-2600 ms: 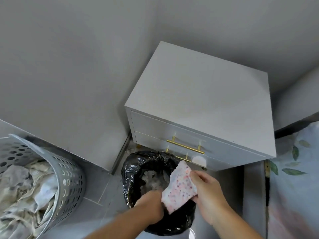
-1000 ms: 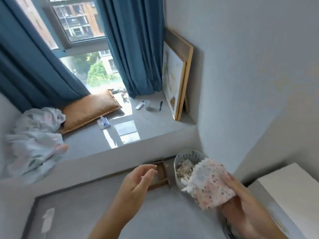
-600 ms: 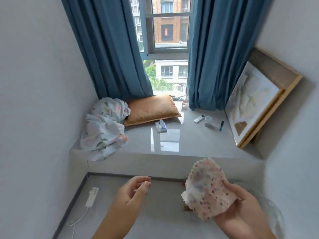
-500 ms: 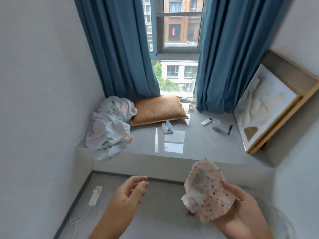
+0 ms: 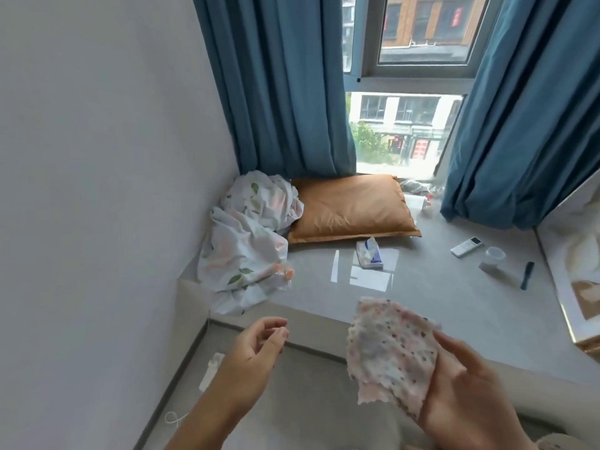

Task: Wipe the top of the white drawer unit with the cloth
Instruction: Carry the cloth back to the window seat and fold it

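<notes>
Camera swung to window; right hand [image 5: 467,388] holds speckled pink cloth [image 5: 391,354] upright.

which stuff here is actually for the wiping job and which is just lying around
For the job:
- spotted cloth, held in the right hand
- left hand, empty, fingers loosely curled
- the white drawer unit is not in view

Just lying about on the window ledge:
- orange pillow
- crumpled floral sheet
- tissue pack
- remote
- small cup
- dark comb

Bare floor [image 5: 292,401] lies open under both hands; the window ledge [image 5: 422,297] ahead is crowded by crumpled sheet [image 5: 246,248] and pillow [image 5: 350,209]
</notes>
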